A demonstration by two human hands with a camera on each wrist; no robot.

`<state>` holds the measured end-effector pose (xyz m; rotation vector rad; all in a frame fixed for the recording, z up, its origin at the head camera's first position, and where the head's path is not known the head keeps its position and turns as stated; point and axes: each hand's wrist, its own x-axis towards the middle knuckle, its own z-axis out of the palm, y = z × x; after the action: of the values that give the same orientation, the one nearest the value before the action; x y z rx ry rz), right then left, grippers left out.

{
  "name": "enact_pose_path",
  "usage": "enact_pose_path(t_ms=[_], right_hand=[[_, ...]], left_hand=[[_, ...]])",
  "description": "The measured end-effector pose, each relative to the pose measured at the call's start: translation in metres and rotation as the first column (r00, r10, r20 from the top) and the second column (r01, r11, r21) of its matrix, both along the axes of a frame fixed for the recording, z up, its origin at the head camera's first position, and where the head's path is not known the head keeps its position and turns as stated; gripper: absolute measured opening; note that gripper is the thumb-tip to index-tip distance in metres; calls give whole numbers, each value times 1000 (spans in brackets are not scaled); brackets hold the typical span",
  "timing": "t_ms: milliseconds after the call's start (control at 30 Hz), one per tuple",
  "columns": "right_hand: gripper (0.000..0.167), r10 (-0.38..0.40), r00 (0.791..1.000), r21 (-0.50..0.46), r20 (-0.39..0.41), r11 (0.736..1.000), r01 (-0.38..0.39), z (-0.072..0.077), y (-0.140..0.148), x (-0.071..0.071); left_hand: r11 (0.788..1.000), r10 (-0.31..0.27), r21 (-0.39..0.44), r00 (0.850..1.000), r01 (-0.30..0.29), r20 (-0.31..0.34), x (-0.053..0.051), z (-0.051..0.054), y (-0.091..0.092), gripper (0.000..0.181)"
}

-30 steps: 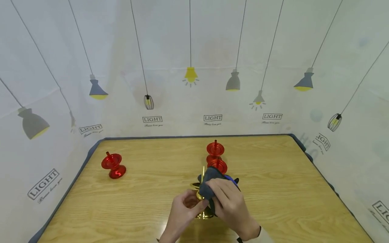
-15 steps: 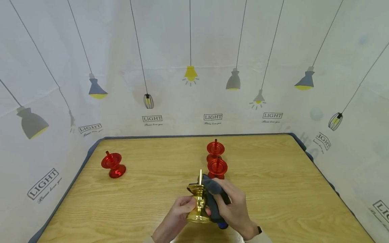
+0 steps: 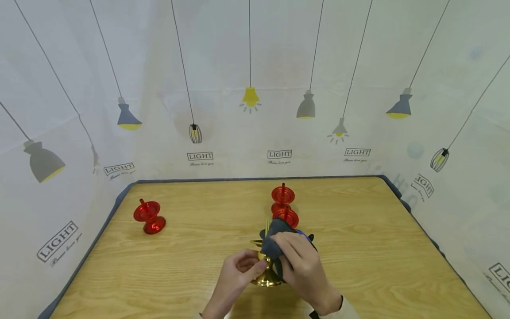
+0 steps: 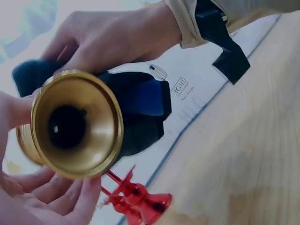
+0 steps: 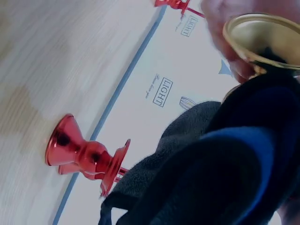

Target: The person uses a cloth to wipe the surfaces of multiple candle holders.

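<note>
A gold candle holder [image 3: 268, 279] with a thin spike is held off the table near the front middle. My left hand [image 3: 240, 271] grips its stem from the left. My right hand [image 3: 302, 270] pinches a dark grey cloth [image 3: 274, 241] against the holder's dish and spike, hiding part of both. In the left wrist view the hollow underside of the gold candle holder [image 4: 101, 133] faces the camera, with the cloth [image 4: 140, 101] bunched behind it, showing a blue part. The right wrist view has the cloth [image 5: 187, 154] hanging in folds close to the camera.
Two red candle holders [image 3: 283, 195] stand one behind the other beyond my hands. Another red candle holder [image 3: 149, 217] stands at the left of the wooden table [image 3: 191, 266]. A white printed backdrop [image 3: 223, 124] rises along the table's back and sides.
Half a second ago the cloth lay lower along the holder's right side; now it covers the dish and spike again, as a second ago. The red holders have not moved.
</note>
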<state>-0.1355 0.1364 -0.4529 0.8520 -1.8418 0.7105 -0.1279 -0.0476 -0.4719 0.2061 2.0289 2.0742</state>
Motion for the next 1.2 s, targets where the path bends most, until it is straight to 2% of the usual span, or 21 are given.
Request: enact_pose_path(t_ms=[67, 133, 233, 300, 367, 400, 500, 567, 600, 633, 700, 767, 800, 833, 900, 1000, 1100, 1200], right_hand=[[26, 3, 1000, 23, -6, 1000, -3, 0, -2, 1], [26, 23, 1000, 24, 13, 999, -23, -2, -4, 0], [26, 68, 994, -7, 85, 998, -67, -7, -3, -2], [22, 111, 982, -59, 150, 993, -104, -12, -2, -4], [22, 153, 964, -132, 218, 983, -126, -16, -2, -4], [26, 164, 955, -167, 248, 978, -125, -18, -2, -4], [39, 191, 932, -253, 308, 961, -113, -24, -3, -4], [40, 191, 927, -274, 322, 956, -102, -26, -4, -4], [39, 186, 929, -268, 320, 958, -99, -26, -4, -5], [38, 180, 932, -254, 313, 962, -100, -26, -4, -5], [31, 155, 948, -200, 278, 975, -101, -25, -3, -7], [22, 122, 965, -136, 230, 986, -93, -22, -1, -8], [20, 102, 974, -101, 200, 991, -83, -21, -1, -8], [21, 81, 981, -68, 175, 995, -70, -19, 0, -9], [28, 51, 991, -7, 125, 999, -50, -16, 0, -8], [29, 25, 996, 52, 86, 998, -30, -13, -1, -7], [28, 50, 994, 40, 100, 998, -55, -11, -3, -6], [28, 107, 985, -30, 137, 994, -103, -12, -2, -6]], left_hand=[[999, 16, -41, 999, -17, -40, 0, 1, 1, 30], [998, 15, -59, 999, -18, -46, -1, 0, 0, 28], [1000, -16, -3, 1000, 16, 18, -5, -5, -4, 27], [993, -86, 93, 992, 78, 87, -9, -10, -9, 21], [964, -188, 222, 968, 150, 165, -12, -15, -13, 17], [939, -249, 288, 952, 191, 180, -13, -17, -16, 17], [837, -420, 460, 888, 297, 190, -14, -22, -20, 23], [798, -472, 501, 865, 336, 172, -15, -24, -22, 28], [792, -480, 505, 861, 343, 167, -15, -24, -22, 30], [805, -466, 491, 867, 333, 175, -15, -24, -22, 30], [866, -382, 415, 905, 279, 189, -14, -22, -20, 27], [937, -259, 287, 946, 198, 193, -12, -20, -18, 27], [965, -196, 212, 964, 157, 180, -12, -18, -17, 28], [984, -140, 138, 976, 117, 166, -11, -17, -15, 30], [997, -73, 26, 988, 70, 135, -10, -14, -12, 35], [998, -42, -46, 995, 46, 91, -10, -11, -9, 35], [998, -42, -34, 996, 44, 76, -9, -10, -9, 32], [996, -84, 39, 992, 81, 95, -10, -11, -13, 26]])
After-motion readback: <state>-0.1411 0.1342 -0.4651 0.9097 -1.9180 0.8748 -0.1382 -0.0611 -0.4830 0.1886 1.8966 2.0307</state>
